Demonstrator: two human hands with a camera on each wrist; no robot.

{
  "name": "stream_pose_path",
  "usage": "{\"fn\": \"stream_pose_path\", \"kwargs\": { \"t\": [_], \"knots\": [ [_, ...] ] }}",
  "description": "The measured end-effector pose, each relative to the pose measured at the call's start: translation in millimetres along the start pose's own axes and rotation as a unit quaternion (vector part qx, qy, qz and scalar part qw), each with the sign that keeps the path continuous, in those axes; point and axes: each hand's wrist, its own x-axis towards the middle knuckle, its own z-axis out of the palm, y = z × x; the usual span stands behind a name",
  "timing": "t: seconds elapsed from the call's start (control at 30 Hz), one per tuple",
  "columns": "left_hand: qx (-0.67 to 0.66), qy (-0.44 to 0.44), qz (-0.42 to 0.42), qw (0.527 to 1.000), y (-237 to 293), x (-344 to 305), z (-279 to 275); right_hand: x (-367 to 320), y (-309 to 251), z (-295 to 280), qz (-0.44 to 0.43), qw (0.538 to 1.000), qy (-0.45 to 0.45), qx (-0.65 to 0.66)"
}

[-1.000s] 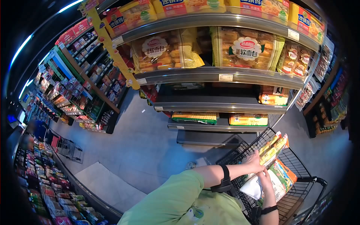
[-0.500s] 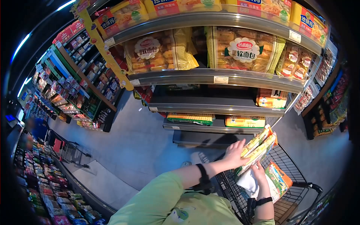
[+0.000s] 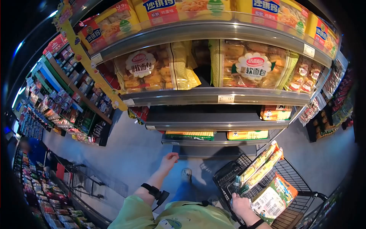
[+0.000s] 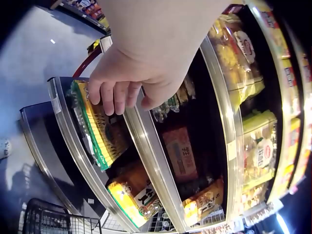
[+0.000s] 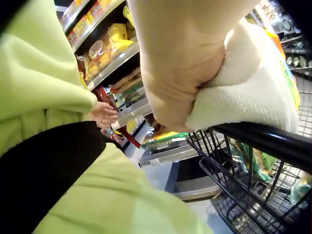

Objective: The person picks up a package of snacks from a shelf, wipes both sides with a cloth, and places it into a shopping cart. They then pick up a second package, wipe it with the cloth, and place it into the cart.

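My left hand [image 3: 169,161] is held out over the floor, left of the cart, holding nothing; in the left wrist view the same hand [image 4: 139,73] hangs before the shelves with loosely bent fingers. My right hand [image 3: 242,208] is curled at the near left rim of the black wire cart [image 3: 225,171]. Beside the right hand [image 5: 180,83] in the right wrist view are a white cloth-like item [image 5: 243,97] and the cart's black bar [image 5: 273,141]; its fingertips are hidden. Two long yellow packages [image 3: 256,166] lean inside the cart, beside a green, white and orange bag [image 3: 275,198].
Shelves of packaged bread [image 3: 249,68] and yellow boxes [image 3: 164,13] rise in front. A second cart [image 3: 82,179] stands at the left, near a person in blue [image 3: 34,150]. A packed display [image 3: 42,187] runs along the lower left.
My left hand has let go of the yellow packages and swung left, away from the cart. My right hand has moved down to the cart's rim. The packages now lean in the cart.
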Motion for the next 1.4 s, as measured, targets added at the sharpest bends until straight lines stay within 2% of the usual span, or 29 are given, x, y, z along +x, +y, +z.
{"fn": "stream_pose_path", "kwargs": {
  "t": [0.07, 0.13, 0.17, 0.23, 0.37, 0.43, 0.5, 0.53, 0.6, 0.63, 0.67, 0.7, 0.73, 0.77, 0.8, 0.83, 0.87, 0.9, 0.93, 1.0, 1.03, 1.1, 1.13, 1.17, 1.23, 1.3, 1.37, 1.4],
  "knots": [
    [-0.013, 0.004, -0.025, 1.000, 7.7, 20.8, -14.8, 13.8, -3.7, 5.1, 0.022, 0.998, -0.040, -0.041],
    [-0.003, -0.003, 0.034, 0.999, 17.4, 45.4, -27.3, 24.6, -10.7, -5.5, 0.040, 0.997, -0.040, -0.045],
    [-0.003, -0.015, 0.033, 0.999, 20.8, 60.0, -32.7, 27.1, -12.7, -10.3, 0.054, 0.997, -0.039, -0.049],
    [0.040, 0.004, 0.086, 0.995, 25.8, 96.6, -41.9, 42.2, -11.8, -15.3, 0.070, 0.995, -0.022, -0.062],
    [0.012, -0.057, 0.135, 0.989, 36.0, 159.0, -65.0, 71.6, -18.3, -38.5, 0.097, 0.994, -0.024, -0.038],
    [0.028, -0.004, 0.241, 0.970, 39.0, 185.4, -74.3, 73.9, -23.7, -34.1, 0.106, 0.993, -0.036, -0.038],
    [0.085, 0.009, 0.239, 0.967, 69.2, 187.9, -83.4, 73.3, -43.4, -51.9, 0.155, 0.985, -0.072, -0.023],
    [0.089, -0.017, 0.242, 0.966, 73.5, 197.4, -89.0, 73.2, -47.6, -51.4, 0.166, 0.984, -0.056, -0.018],
    [0.109, -0.005, 0.325, 0.940, 73.2, 215.6, -99.0, 81.6, -50.3, -43.5, 0.178, 0.983, -0.036, 0.007],
    [0.114, -0.037, 0.331, 0.936, 73.0, 222.1, -93.4, 83.1, -60.4, -56.6, 0.178, 0.984, 0.007, 0.023],
    [0.099, -0.060, 0.342, 0.933, 70.6, 226.2, -83.7, 90.8, -76.5, -65.0, 0.256, 0.962, 0.053, 0.077],
    [0.082, -0.084, 0.350, 0.929, 68.6, 228.7, -69.3, 97.1, -90.2, -71.9, 0.292, 0.943, 0.087, 0.131],
    [0.086, -0.158, 0.356, 0.917, 66.6, 225.3, -47.6, 109.4, -101.0, -63.9, 0.318, 0.932, 0.116, 0.128],
    [0.108, -0.240, 0.302, 0.916, 76.9, 207.2, -24.1, 117.7, -109.6, -61.7, 0.341, 0.924, 0.129, 0.115],
    [0.175, -0.302, 0.267, 0.898, 107.7, 170.0, 1.4, 127.6, -111.5, -49.7, 0.363, 0.912, 0.161, 0.105],
    [0.194, -0.346, 0.316, 0.861, 99.1, 166.8, 27.4, 132.8, -110.1, -36.7, 0.347, 0.906, 0.227, 0.083],
    [0.207, -0.408, 0.334, 0.824, 108.4, 150.2, 57.2, 132.1, -109.9, -31.5, 0.330, 0.906, 0.251, 0.086],
    [0.211, -0.450, 0.398, 0.771, 136.6, 116.0, 84.6, 130.7, -113.2, -28.4, 0.314, 0.904, 0.276, 0.089],
    [0.201, -0.488, 0.456, 0.717, 134.5, 108.8, 114.6, 128.0, -119.6, -23.8, 0.341, 0.890, 0.284, 0.103],
    [0.204, -0.522, 0.524, 0.641, 125.5, 96.4, 172.1, 119.0, -130.1, -16.1, 0.269, 0.909, 0.311, 0.067],
    [0.202, -0.528, 0.555, 0.610, 118.7, 90.6, 197.0, 115.0, -137.9, -7.6, 0.260, 0.893, 0.363, 0.051],
    [0.231, -0.533, 0.603, 0.547, 109.4, 85.7, 234.6, 99.4, -149.5, 4.2, 0.298, 0.863, 0.406, 0.046],
    [0.256, -0.528, 0.603, 0.540, 96.2, 91.6, 251.0, 89.0, -151.1, 11.6, 0.310, 0.858, 0.406, 0.049],
    [0.319, -0.508, 0.619, 0.508, 82.1, 99.4, 260.3, 78.5, -153.2, 20.1, 0.334, 0.840, 0.427, 0.038],
    [0.316, -0.514, 0.619, 0.502, 64.4, 109.2, 267.8, 61.8, -159.8, 26.8, 0.354, 0.816, 0.456, 0.026],
    [0.313, -0.539, 0.609, 0.490, 65.9, 106.8, 260.3, 64.3, -161.4, 28.1, 0.329, 0.801, 0.499, 0.039],
    [0.412, -0.522, 0.660, 0.349, 78.9, 95.8, 247.9, 69.5, -164.0, 33.4, 0.320, 0.803, 0.499, 0.067],
    [0.419, -0.530, 0.658, 0.332, 77.6, 98.1, 248.3, 72.4, -163.9, 35.0, 0.309, 0.808, 0.495, 0.083]
  ]
}}
